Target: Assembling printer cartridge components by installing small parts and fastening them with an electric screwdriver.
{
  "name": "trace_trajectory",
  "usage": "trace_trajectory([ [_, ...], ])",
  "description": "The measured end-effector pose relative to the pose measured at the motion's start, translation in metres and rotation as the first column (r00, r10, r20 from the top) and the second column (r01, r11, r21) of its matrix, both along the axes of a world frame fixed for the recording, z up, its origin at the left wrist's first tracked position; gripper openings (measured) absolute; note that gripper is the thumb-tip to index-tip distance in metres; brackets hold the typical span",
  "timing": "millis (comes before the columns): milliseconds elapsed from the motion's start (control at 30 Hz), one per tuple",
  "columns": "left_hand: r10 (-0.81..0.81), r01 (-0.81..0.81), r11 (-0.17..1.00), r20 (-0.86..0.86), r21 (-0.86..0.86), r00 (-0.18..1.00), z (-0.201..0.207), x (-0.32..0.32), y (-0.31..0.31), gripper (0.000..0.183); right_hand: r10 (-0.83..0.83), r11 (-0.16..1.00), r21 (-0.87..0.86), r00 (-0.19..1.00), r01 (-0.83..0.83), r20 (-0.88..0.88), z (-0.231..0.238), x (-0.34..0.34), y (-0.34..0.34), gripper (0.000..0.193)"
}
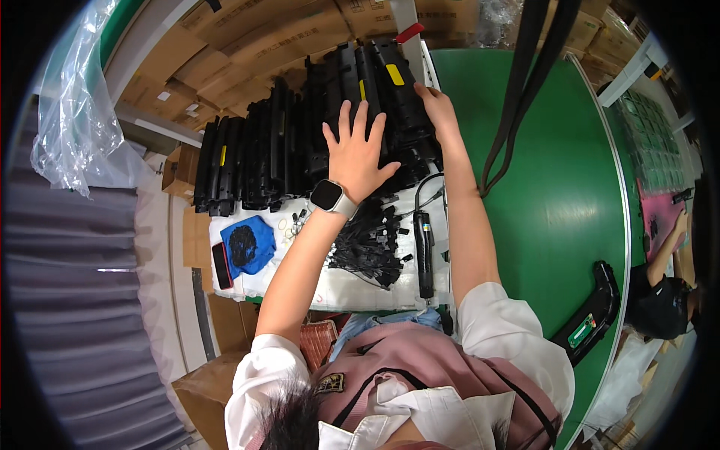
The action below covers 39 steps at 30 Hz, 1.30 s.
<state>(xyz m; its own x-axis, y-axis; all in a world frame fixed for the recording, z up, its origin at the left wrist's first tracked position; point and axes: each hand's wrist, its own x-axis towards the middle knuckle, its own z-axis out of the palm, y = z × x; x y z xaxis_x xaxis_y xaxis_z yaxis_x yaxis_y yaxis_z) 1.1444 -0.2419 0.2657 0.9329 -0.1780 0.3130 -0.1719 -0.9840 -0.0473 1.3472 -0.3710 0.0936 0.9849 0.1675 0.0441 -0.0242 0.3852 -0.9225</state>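
Observation:
My left hand [358, 154], wearing a square-faced watch [325, 195], is open with its fingers spread. It is over the near part of a row of long black plastic housings [341, 75]; whether it touches them I cannot tell. At the row's right end stands a black housing with a yellow label [394, 75]. My right hand [439, 112] is closed on the right edge of that housing, with some of its fingers hidden. Below my left hand lies a heap of small black parts with cables [371, 251]. A black electric screwdriver [424, 259] lies to their right.
A phone [222, 265] and a blue bag [253, 241] lie at the left. Black straps [514, 112] hang over the green bench [544, 187], where a curved black part [596, 311] rests. Cartons [255, 45] are stacked behind. Another person [660, 300] works at the far right.

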Motion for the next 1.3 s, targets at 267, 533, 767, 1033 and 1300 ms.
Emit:
trace_trajectory([
  [267, 0.074, -0.068, 0.994, 0.072, -0.088, 0.995, 0.007, -0.054, 0.017, 0.063, -0.159, 0.807, -0.566, 0.985, 0.168, 0.066, 0.100, -0.055, 0.013, 0.062],
  [533, 0.167, -0.145, 0.962, 0.078, -0.231, 0.983, -0.004, -0.116, 0.043, 0.049, -0.220, 0.796, -0.574, 0.975, 0.191, 0.020, 0.079, -0.035, 0.010, 0.063],
  [767, 0.399, -0.358, 0.871, 0.061, -0.338, 0.915, -0.038, -0.195, 0.073, 0.045, -0.221, 0.606, -0.680, 0.909, 0.412, 0.354, 0.112, -0.077, 0.031, 0.065],
  [1033, 0.594, -0.587, 0.608, -0.184, -0.535, 0.783, -0.087, -0.346, 0.059, 0.041, -0.050, 0.684, -0.529, 0.756, 0.502, 0.653, 0.185, -0.188, 0.071, 0.051],
  [1300, 0.816, -0.636, 0.369, -0.091, -0.678, 0.571, -0.109, -0.530, 0.050, 0.037, 0.519, 0.816, -0.559, 0.615, -0.149, 0.594, 0.204, -0.421, 0.149, 0.036],
])
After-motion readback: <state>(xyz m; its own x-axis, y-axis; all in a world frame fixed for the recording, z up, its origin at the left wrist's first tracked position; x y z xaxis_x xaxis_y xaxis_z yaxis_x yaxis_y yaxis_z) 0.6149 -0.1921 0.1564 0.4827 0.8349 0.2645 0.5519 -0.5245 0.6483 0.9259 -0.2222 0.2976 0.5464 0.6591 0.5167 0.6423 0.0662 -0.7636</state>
